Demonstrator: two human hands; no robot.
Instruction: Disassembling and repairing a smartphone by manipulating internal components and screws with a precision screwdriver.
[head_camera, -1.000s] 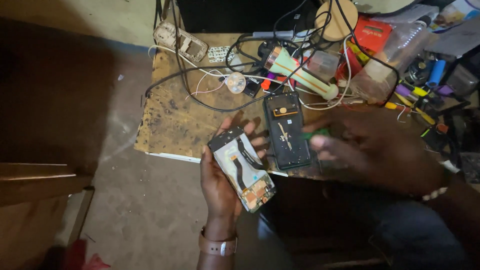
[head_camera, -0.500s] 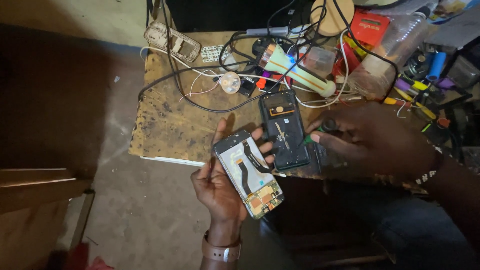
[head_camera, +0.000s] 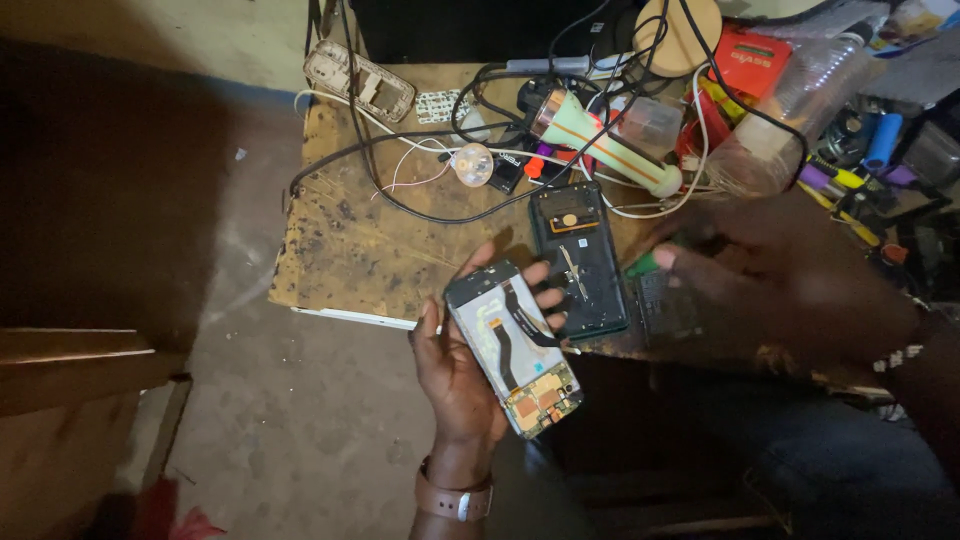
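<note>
Left hand: the left hand (head_camera: 455, 365) is held palm up below the table edge, and an opened phone (head_camera: 513, 347) is cradled in it, fingers curled round both long sides. A watch strap is worn on that wrist.

Opened phone: it lies face down in the palm, tilted, with its back removed; a dark ribbon cable down the middle and a small copper-coloured board at the near end are exposed.

Right hand: the right hand (head_camera: 790, 275) is rested over the table's near right part. A green-tipped tool (head_camera: 645, 264) is seen at its fingertips, but the hand is blurred, so whether the tool is pinched or only touched cannot be told.

Back shell: a dark phone back shell (head_camera: 580, 255) is laid flat on the wooden table (head_camera: 350, 240), just beside the held phone and touching the fingertips.

Step in hand: judged as disassembly or inspection, with the internals laid bare and a tool being fetched.

Next move: a steady cradle and a fine tip placed on the connectors or screws would be called for.

Packages and labels: a red rectangular box (head_camera: 755, 60) with pale print is set at the far right; a clear plastic bottle (head_camera: 815, 85) is leaned beside it; a pale green torch (head_camera: 605, 145) is laid among black cables.
</note>
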